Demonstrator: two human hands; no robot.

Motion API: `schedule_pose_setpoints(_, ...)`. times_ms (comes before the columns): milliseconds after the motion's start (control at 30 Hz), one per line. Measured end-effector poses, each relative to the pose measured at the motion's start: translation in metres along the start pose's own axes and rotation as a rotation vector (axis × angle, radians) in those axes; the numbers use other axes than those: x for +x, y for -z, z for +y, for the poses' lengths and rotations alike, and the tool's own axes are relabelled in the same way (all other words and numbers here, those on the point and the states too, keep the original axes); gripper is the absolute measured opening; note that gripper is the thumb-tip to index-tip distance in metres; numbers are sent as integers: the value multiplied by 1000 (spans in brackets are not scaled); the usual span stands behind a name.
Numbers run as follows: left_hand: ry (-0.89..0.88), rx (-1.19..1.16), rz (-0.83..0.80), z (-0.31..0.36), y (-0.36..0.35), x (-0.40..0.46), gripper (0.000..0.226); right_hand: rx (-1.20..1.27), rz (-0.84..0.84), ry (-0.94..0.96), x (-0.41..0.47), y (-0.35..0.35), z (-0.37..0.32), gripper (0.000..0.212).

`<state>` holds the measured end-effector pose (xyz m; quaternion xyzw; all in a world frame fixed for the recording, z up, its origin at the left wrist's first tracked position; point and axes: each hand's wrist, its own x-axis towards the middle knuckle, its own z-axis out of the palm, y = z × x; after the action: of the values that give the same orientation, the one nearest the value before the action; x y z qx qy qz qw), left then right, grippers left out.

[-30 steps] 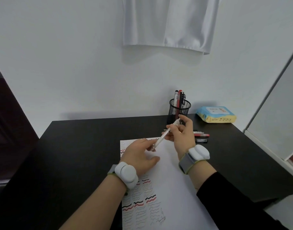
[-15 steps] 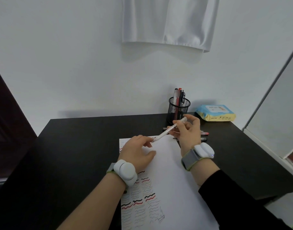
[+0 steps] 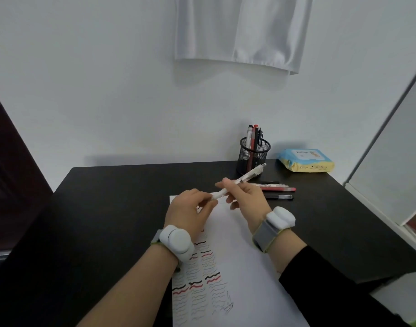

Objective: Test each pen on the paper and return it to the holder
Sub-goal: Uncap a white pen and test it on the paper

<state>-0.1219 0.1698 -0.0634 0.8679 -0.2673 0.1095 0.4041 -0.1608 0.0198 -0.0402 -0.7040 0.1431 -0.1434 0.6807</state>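
- Right hand [image 3: 245, 197]: raised above the paper, fingers curled round the middle of a white pen [image 3: 240, 180], pinching the barrel.
- Left hand [image 3: 190, 212]: fingers curled, fingertips pinching the lower end of the same pen; whether that end is a cap or the tip cannot be told at this resolution.
- White pen: held in the air between both hands, tilted, upper end pointing toward the holder, lower end over the top edge of the paper.
- Each wrist carries a white device on a strap; the right forearm is in a black sleeve [image 3: 332, 286].
- Paper [image 3: 244, 267]: white sheet lying flat on the table below the hands, with rows of black and red wavy lines down its left part.
- Loose pens [image 3: 276, 189]: several lie side by side on the table just to the right of the right hand, near the holder.
- Holder [image 3: 254, 155]: black mesh cup, upright at the back of the table, with several pens standing in it.
- Packet [image 3: 304, 160]: blue and yellow, to the right of the holder.
- Table [image 3: 108, 208]: black surface, set against a white wall.
- White cloth [image 3: 242, 31]: hangs on the wall above the table.
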Motion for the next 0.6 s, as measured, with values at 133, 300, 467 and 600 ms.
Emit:
schedule_pose_setpoints(133, 77, 31, 27, -4, 7, 4, 23, -88, 64, -27, -1, 2, -5, 36)
schedule_pose_setpoints(300, 171, 254, -173, -17, 15, 9, 39, -90, 109, -5, 0, 3, -3, 11)
schedule_pose_setpoints(467, 132, 445, -231, -23, 10, 5, 49, -162, 50, -29, 0, -9, 3, 6)
schedule_pose_setpoints(600, 145, 517, -331, -28, 4, 4, 53, -223, 63, -7, 3, -17, 16, 7)
